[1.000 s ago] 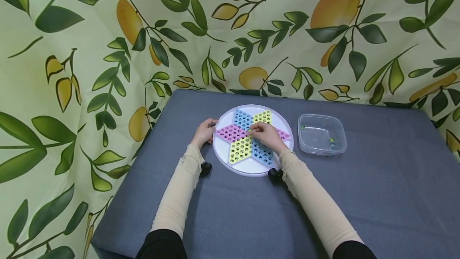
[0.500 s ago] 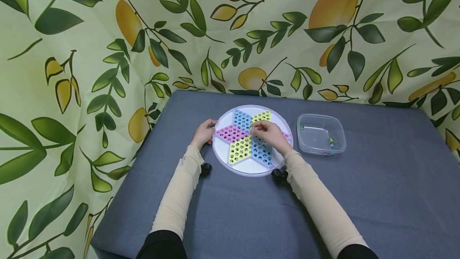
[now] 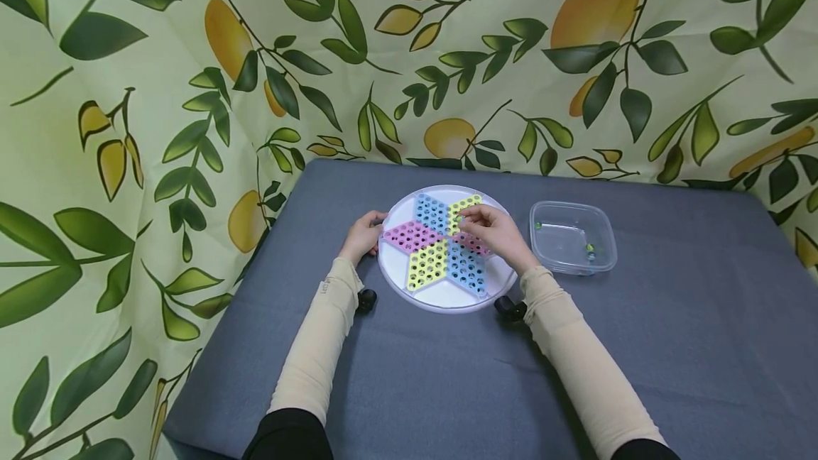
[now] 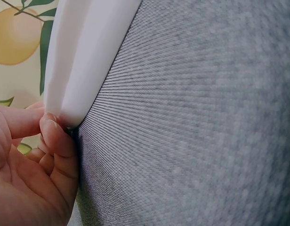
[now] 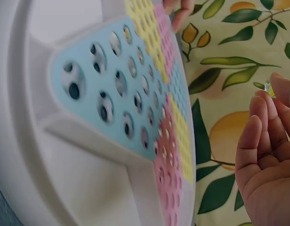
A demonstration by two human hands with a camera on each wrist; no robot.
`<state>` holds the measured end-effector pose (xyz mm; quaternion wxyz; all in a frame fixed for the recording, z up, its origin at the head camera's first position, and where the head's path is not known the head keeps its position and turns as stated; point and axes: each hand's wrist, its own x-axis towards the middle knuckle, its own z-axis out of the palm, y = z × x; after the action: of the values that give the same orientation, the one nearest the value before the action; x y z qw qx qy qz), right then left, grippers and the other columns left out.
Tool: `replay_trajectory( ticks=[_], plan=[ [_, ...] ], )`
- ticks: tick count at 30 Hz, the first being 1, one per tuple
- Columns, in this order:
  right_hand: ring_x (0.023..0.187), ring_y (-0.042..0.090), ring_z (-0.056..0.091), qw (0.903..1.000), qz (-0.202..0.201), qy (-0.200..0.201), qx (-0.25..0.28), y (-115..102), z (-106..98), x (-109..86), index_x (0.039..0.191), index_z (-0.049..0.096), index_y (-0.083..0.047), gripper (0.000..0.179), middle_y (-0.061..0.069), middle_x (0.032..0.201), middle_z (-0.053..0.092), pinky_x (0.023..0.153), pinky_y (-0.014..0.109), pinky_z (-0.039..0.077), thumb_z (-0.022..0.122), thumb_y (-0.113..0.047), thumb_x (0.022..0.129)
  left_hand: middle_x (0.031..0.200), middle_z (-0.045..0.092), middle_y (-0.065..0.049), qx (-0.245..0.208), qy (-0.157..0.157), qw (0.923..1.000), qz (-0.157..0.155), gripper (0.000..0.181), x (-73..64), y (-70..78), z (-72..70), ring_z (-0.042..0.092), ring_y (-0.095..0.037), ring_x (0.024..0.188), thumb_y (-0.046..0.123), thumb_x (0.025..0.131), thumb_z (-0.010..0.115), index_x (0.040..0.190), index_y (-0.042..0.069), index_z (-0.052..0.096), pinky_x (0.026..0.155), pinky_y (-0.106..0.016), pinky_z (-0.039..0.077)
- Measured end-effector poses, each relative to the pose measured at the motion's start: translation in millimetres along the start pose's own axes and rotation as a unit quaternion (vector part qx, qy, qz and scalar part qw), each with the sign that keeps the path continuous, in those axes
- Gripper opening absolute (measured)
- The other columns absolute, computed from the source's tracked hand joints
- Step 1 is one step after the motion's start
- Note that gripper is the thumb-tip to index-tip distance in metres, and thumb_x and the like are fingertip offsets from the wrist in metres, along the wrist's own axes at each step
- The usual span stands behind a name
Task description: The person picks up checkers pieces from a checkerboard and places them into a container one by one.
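Note:
A round white Chinese checkers board (image 3: 396,272) with a star of blue, yellow and pink perforated sections lies on the table. At its left edge my left hand (image 3: 364,234) holds the rim; in the left wrist view, thumb and fingers pinch the white rim (image 4: 84,61). Over the right part of the star, my right hand (image 3: 495,229) pinches a small clear marble (image 5: 269,88) with yellow-green in it between thumb and fingertips. That hand is above the board, covering part of the pink and yellow sections. Several dark marbles show in the blue section's holes (image 5: 105,106).
A clear plastic container (image 3: 571,265) stands right of the board with a few marbles (image 3: 590,248) inside. The table (image 3: 409,375) has a grey-blue cover. A leaf-patterned cloth (image 3: 358,55) hangs behind and to the left. Black wrist cameras (image 3: 511,308) sit beneath the forearms.
My right hand has moved right from the star's centre, uncovering the middle, with the marble between its fingertips. My left hand stays at the board's rim.

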<state>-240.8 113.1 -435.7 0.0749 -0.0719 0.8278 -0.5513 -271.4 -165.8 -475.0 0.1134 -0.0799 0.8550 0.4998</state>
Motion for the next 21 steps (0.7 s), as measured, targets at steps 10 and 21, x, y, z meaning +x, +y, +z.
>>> replay_trajectory(
  ticks=[10, 21],
  plan=[
    [0.085, 0.007, 0.054, 0.9996, -0.005, 0.027, 0.008, 3.4, -25.0, -8.2, 0.119, 0.06, -0.004, 0.04, -0.004, 0.095, 0.058, 0.078, 0.023, 0.048, 0.066, -0.027, 0.087, 0.06, 0.044, -0.001, 0.004, 0.001, 1.0, -0.001, 0.035, -1.3, 2.3, 1.0, 0.042, -0.011, 0.045, 0.015, 0.095, 0.045, 0.128, 0.022, 0.056, 0.045, -0.023, 0.039],
    [0.087, 0.008, 0.05, 0.9981, 0.024, 0.057, -0.004, 12.0, -48.3, -15.3, 0.119, 0.059, -0.007, 0.039, -0.007, 0.095, 0.054, 0.079, 0.028, 0.047, 0.064, -0.03, 0.088, 0.061, 0.044, -0.001, 0.002, 0.001, 1.0, 0.002, 0.035, -2.1, 3.0, 0.8, 0.042, -0.01, 0.045, 0.015, 0.095, 0.045, 0.128, 0.021, 0.055, 0.045, -0.023, 0.038]
  ],
)
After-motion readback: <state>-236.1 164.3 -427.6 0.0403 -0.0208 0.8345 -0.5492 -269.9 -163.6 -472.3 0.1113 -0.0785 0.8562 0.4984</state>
